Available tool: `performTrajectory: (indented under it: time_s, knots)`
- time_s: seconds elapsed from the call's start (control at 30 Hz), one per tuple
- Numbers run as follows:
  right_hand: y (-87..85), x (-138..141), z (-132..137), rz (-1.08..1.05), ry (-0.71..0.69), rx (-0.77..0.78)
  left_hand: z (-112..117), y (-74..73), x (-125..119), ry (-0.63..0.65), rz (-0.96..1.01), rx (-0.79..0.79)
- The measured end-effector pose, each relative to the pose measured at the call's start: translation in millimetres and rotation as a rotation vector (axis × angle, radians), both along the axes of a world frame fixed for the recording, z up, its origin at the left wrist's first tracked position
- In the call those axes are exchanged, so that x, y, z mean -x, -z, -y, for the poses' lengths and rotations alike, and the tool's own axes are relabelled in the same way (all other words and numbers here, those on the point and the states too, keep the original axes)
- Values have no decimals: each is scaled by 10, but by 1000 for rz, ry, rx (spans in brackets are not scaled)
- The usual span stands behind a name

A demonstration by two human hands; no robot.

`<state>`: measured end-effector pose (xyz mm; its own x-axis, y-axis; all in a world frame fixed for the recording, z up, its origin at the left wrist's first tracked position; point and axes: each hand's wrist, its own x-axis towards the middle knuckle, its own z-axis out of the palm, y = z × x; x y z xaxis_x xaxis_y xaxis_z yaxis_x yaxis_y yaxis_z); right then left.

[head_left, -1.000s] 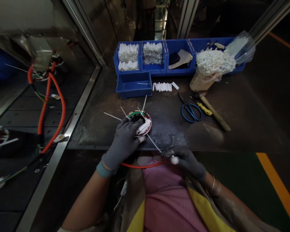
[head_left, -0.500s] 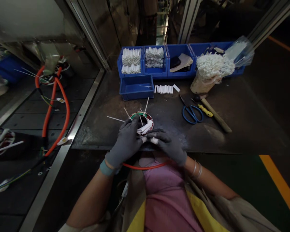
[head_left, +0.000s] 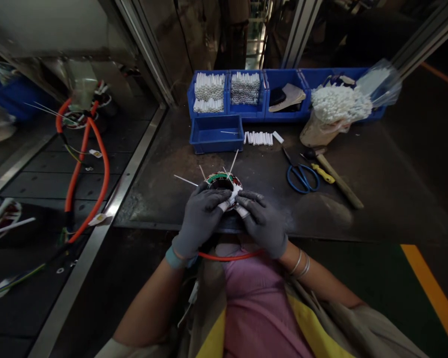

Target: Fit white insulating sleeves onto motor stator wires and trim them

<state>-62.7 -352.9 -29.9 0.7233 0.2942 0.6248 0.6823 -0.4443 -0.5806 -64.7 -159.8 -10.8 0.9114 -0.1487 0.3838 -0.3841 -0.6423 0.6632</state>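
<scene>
The white tubes [head_left: 235, 190] slant far and right on the wire coil ring [head_left: 219, 176], between my left hand [head_left: 201, 214] and right hand [head_left: 264, 221]; I can't tell if either pinches them.

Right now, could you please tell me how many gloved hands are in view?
2: the left hand at the near left of the wound ring, and the right hand at its near right. No other gloved hand shows.
</scene>
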Motion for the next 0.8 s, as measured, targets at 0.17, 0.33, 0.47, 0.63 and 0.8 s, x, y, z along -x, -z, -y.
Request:
performTrajectory:
  time_s: [0.17, 0.33, 0.47, 0.63, 0.8]
  knots:
    - [-12, -29, -48, 39, 28, 109, -6, 5, 22, -7, 18, -34]
    - [-18, -81, -71, 65, 66, 185, 0, 14, 28, -4, 22, -48]
    - [-121, -164, -113, 43, 87, 341, -6, 21, 13, 3, 34, -67]
    - [-323, -247, -50, 123, -50, 611, -22, 4, 43, -36, 13, -49]
    - [-300, -379, -46, 211, -239, 504, -32, 55, 72, -85, 107, -45]
